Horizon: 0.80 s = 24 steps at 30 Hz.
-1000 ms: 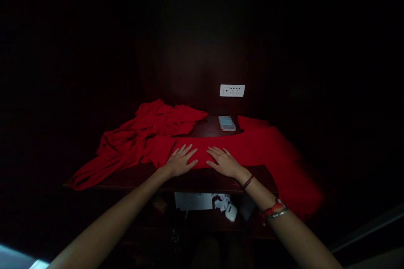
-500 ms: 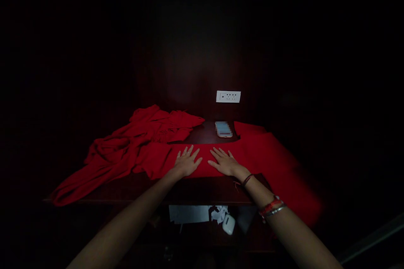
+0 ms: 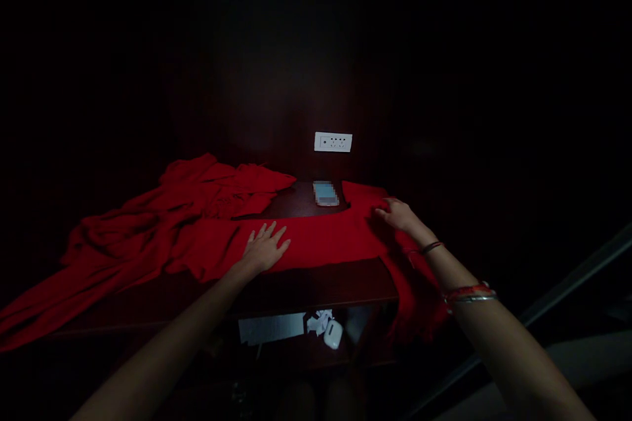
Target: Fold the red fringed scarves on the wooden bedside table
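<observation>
A long red cloth lies across the dark wooden table, flat in the middle and bunched in folds on the left. My left hand rests palm down on the flat stretch, fingers spread. At the cloth's right part, my right hand has its fingers curled in at the edge, seemingly gripping the fabric; the fingertips are partly hidden. A dark shadow falls on the cloth just below that hand. Beyond the table's right end, the cloth hangs down.
A phone lies behind the cloth near the wall. A white socket plate is fixed on the wall. On the shelf under the tabletop are paper sheets, crumpled white paper and a white earbud case.
My right hand has left its flat position on the cloth and moved right, its fingers now curled. The cloth's right part has narrowed. My left hand stays flat; the view has shifted right.
</observation>
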Each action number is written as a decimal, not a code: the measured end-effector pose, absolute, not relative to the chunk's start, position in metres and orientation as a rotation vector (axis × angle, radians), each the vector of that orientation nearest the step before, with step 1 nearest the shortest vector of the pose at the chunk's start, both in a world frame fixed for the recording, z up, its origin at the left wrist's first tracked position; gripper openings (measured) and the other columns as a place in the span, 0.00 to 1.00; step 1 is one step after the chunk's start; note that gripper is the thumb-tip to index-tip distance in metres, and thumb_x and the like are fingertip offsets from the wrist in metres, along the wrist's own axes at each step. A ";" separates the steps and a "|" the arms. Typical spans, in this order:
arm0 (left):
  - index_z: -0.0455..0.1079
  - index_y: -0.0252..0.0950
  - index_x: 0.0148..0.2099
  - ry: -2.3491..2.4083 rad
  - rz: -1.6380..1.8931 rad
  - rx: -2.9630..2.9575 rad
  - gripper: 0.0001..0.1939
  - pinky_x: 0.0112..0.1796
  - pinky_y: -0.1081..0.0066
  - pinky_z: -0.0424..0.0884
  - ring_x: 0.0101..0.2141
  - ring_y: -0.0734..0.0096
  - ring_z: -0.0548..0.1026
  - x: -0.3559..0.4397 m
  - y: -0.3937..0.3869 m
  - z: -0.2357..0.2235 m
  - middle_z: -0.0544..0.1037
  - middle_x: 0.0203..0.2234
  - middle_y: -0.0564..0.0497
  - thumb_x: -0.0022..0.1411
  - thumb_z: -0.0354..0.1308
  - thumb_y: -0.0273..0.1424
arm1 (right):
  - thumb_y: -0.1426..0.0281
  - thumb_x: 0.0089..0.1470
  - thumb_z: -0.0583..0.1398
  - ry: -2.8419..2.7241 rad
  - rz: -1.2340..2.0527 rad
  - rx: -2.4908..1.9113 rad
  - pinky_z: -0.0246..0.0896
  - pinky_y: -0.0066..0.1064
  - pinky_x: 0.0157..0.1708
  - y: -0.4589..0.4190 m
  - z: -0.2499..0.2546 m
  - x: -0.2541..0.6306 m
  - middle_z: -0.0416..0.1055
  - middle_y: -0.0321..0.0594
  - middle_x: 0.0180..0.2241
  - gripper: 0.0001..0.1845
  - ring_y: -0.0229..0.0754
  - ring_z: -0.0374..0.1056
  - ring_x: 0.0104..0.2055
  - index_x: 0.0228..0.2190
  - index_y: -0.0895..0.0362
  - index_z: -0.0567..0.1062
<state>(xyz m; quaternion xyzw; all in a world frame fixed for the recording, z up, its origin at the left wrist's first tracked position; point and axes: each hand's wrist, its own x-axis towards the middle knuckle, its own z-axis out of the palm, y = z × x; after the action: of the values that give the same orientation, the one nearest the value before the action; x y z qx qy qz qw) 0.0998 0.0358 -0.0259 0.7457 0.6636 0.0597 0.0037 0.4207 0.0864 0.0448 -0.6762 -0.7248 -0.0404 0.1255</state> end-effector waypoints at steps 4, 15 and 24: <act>0.51 0.40 0.55 2.049 0.182 2.344 0.27 0.48 0.52 0.44 0.54 0.54 0.43 0.114 0.049 -0.015 0.46 0.56 0.46 0.56 0.34 0.46 | 0.65 0.49 0.51 -1.884 0.008 -2.304 0.57 0.30 0.34 0.089 0.063 0.455 0.66 0.57 0.39 0.21 0.48 0.63 0.41 0.40 0.69 0.67; 0.44 0.43 0.57 1.839 0.143 2.457 0.29 0.48 0.53 0.43 0.54 0.55 0.41 0.152 0.082 -0.031 0.43 0.56 0.47 0.56 0.30 0.48 | 0.65 0.49 0.51 -2.595 -0.087 -1.226 0.55 0.29 0.41 0.030 0.016 0.361 0.64 0.46 0.43 0.21 0.40 0.59 0.45 0.45 0.61 0.62; 0.47 0.40 0.56 1.869 0.231 2.497 0.29 0.48 0.55 0.45 0.54 0.56 0.43 0.091 0.088 -0.022 0.47 0.55 0.45 0.56 0.34 0.48 | 0.69 0.52 0.49 -2.792 -0.246 -0.924 0.55 0.30 0.40 0.001 0.002 0.324 0.66 0.45 0.38 0.13 0.39 0.60 0.43 0.40 0.59 0.65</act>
<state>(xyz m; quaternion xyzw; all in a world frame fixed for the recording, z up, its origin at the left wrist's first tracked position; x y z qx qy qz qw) 0.0912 0.0876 -0.0216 0.7985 0.5975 0.0739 0.0071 0.3243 0.0014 0.0017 -0.3116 -0.9418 -0.0829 0.0953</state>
